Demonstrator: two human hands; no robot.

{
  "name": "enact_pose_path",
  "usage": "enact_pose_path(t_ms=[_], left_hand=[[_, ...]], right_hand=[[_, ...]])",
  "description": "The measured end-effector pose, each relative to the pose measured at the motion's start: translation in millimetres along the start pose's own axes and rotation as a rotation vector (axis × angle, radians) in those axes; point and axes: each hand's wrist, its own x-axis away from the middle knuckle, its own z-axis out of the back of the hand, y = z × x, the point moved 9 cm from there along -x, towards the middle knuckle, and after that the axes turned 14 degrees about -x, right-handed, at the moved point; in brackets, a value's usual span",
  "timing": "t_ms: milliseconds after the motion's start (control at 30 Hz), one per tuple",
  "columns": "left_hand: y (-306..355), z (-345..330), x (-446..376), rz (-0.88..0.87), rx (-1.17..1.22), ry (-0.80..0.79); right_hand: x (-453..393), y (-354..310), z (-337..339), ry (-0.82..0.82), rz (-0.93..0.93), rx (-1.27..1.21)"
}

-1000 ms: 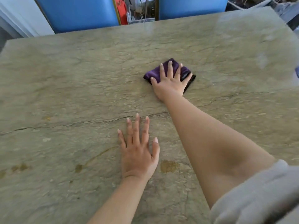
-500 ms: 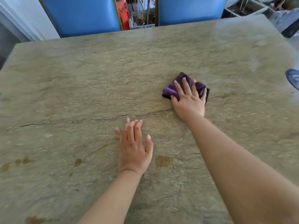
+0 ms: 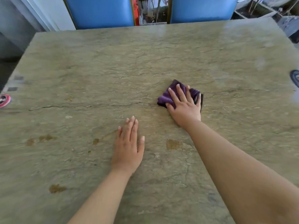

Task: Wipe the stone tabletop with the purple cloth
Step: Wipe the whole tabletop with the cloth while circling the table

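A folded purple cloth (image 3: 165, 98) lies on the greenish-grey stone tabletop (image 3: 113, 70), right of centre, beside a long dark crack. My right hand (image 3: 183, 103) presses flat on the cloth with its fingers spread, covering most of it. My left hand (image 3: 128, 146) rests palm down on the bare stone, nearer to me and left of the cloth, holding nothing. Brown stains (image 3: 173, 144) mark the stone between and left of my hands.
Two blue chairs (image 3: 100, 12) (image 3: 202, 8) stand at the table's far edge. A red and white round object (image 3: 4, 100) sits at the left edge and a dark blue object (image 3: 295, 77) at the right edge.
My right hand has slid the cloth toward me and to the right across the stone. My left hand has stayed put, its fingers drawn closer together.
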Motion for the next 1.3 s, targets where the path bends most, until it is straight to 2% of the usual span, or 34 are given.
enact_pose_path(t_ms=[67, 100, 233, 300, 400, 467, 567, 600, 667, 733, 800, 933, 1033, 1133, 1233, 1300], left_hand=[[2, -4, 3, -0.030, -0.095, -0.030], [3, -4, 1, -0.024, -0.118, -0.032], [4, -2, 2, -0.015, -0.065, -0.031], [3, -1, 2, -0.017, -0.062, -0.031], [8, -2, 0, -0.072, -0.102, -0.049], [9, -1, 0, -0.084, -0.076, -0.043], [2, 12, -8, 0.063, 0.062, 0.028], [6, 17, -17, 0.111, 0.069, 0.068], [31, 21, -41, 0.103, 0.034, 0.080], [65, 2, -62, 0.018, -0.041, -0.101], [82, -26, -76, 0.009, -0.154, -0.261], [99, -42, -104, 0.044, -0.221, -0.340], [120, -39, -86, -0.128, -0.221, -0.284], [139, -21, -14, -0.365, -0.136, -0.182], [133, -11, 76, -0.585, -0.114, -0.206], [106, -8, 106, -0.656, -0.149, -0.213]], right_hand=[[-20, -23, -10, 0.033, -0.093, 0.016], [-26, -38, -16, 0.026, -0.077, 0.017], [-9, -89, -39, -0.089, 0.222, 0.035], [15, -92, -39, -0.148, 0.363, 0.020], [48, -71, -23, -0.198, 0.447, -0.058], [69, -43, -3, -0.110, 0.385, -0.114], [101, 28, 17, 0.024, 0.067, -0.213], [111, 49, 20, 0.054, -0.029, -0.189], [124, 69, 22, 0.096, -0.090, -0.110], [125, 68, 21, 0.120, -0.061, -0.104], [121, 67, 20, 0.135, -0.057, -0.120], [118, 69, 18, 0.164, -0.055, -0.146], [119, 74, 22, 0.202, -0.067, -0.290], [119, 78, 28, 0.239, -0.081, -0.426], [119, 77, 30, 0.235, -0.049, -0.400], [121, 75, 30, 0.211, -0.038, -0.355]])
